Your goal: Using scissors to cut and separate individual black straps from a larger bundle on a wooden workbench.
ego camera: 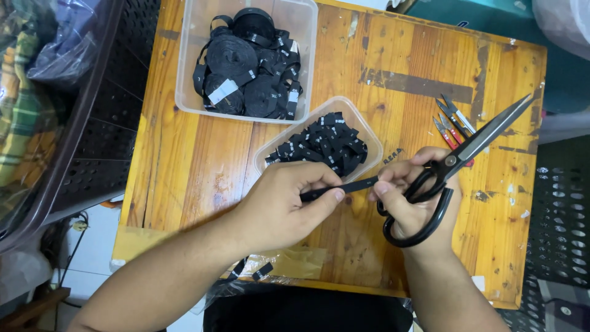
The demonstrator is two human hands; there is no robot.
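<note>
- Where the view begins at the far left, a dark crate (92, 123) holds bagged cloth, standing off the surface (184, 160) so the wood stays free for work.
- Next, a large tub (184, 92) at the back of the surface keeps black rolls (246, 67) of label tape together, within reach but clear of the hands.
- Just right of it and nearer the person, a small tub (362, 132) holds short cut pieces (326, 144); it sits just beyond the hands, so, I judge, a piece can be dropped in without a long reach.
- Left hand (276, 209) is closed on the strip (344, 186), thumb and forefinger pinching it near the end, which holds it taut and level above the surface.
- The strip spans the gap between both hands, in front of the small tub.
- Right hand (418, 197) pinches the strip's other end with its fingertips while its fingers stay threaded through the loops of the scissors (467, 150), so it is clamped on both; the blades point up and away to the right, closed or nearly so, out of the strip's way.
- Behind the blades, snips (452, 123) lie on the surface, red and silver, parked out of the way.
</note>
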